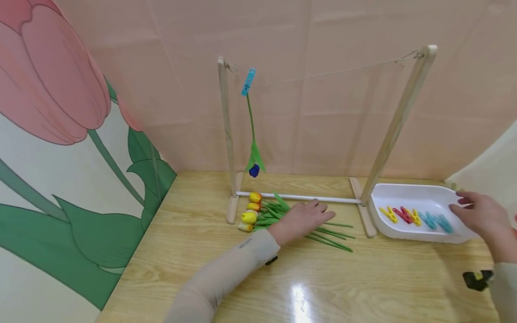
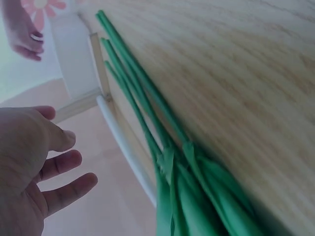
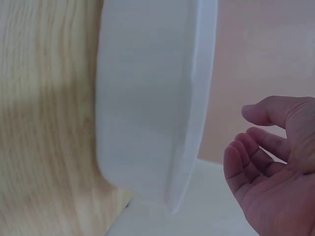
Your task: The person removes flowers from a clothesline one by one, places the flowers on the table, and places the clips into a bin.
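Over a bunch of artificial tulips [image 1: 248, 218] with yellow and orange heads hovers my left hand [image 1: 300, 220], fingers spread and holding nothing. The green stems [image 2: 142, 88] lie beside it in the left wrist view. My right hand [image 1: 482, 215] is at the right end of a white tray [image 1: 412, 188], its fingers loosely bent, with nothing between them in the right wrist view. Inside the tray lie several clothespins: yellow ones [image 1: 388, 214], a red one [image 1: 402, 215] and blue ones [image 1: 443, 223]. A blue tulip [image 1: 254, 170] hangs head down from the string, pinched by a blue clothespin [image 1: 248, 82].
A wooden frame with a left post [image 1: 227, 130], a right post [image 1: 397, 125] and a white crossbar [image 1: 299, 197] stands on the wooden table [image 1: 323, 287]. Its string [image 1: 323, 75] runs between the post tops. A pink cloth hangs behind; a tulip mural [image 1: 60, 80] covers the left wall.
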Tool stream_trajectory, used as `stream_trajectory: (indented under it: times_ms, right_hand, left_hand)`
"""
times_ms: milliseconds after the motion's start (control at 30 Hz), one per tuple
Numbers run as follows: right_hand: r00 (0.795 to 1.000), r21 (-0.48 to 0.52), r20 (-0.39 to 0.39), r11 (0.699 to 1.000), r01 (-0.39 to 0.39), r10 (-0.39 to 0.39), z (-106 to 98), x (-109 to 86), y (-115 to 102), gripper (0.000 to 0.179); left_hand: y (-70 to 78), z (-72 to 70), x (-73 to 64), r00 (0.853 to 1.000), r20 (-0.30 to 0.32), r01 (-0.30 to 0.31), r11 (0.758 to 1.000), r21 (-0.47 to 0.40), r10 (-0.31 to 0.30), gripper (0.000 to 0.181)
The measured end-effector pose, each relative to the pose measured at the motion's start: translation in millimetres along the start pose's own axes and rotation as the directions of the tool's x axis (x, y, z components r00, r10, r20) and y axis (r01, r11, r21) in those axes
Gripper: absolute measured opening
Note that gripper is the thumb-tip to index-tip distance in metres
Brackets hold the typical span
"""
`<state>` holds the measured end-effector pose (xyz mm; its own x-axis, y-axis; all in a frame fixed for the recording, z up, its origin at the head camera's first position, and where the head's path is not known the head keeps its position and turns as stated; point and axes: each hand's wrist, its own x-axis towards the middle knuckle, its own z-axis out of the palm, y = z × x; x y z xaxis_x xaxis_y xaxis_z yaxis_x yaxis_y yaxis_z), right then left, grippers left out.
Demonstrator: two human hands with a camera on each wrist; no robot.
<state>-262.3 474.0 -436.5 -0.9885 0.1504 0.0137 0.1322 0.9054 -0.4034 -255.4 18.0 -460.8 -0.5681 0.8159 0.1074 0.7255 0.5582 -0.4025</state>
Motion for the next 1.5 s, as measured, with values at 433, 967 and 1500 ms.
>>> stream_trajectory:
  times_ms: [433,967,1500]
  right_hand:
    - [0.978,0.027,-0.128,0.985,0.171,-0.166,-16,-8.6,-60,0.051]
    - [0.950,0.123,-0.185,0.953,0.276,-0.252,-36,-22.6,-138,0.055]
    - [0.906,0.270,-0.245,0.873,0.406,-0.345,-47,-38.0,-204,0.046]
  left_hand:
    - [-28.3,-27.5,-17.5,0.996,-0.086,0.030,0.997,-0.064,-0.035,0.048]
    - [-67.8,-45.7,-38.3,0.952,-0.281,0.112,0.993,-0.048,-0.121,0.036]
    - [-102.7,-60.9,-63.8,0.871,-0.430,0.190,0.970,-0.154,-0.239,0.032]
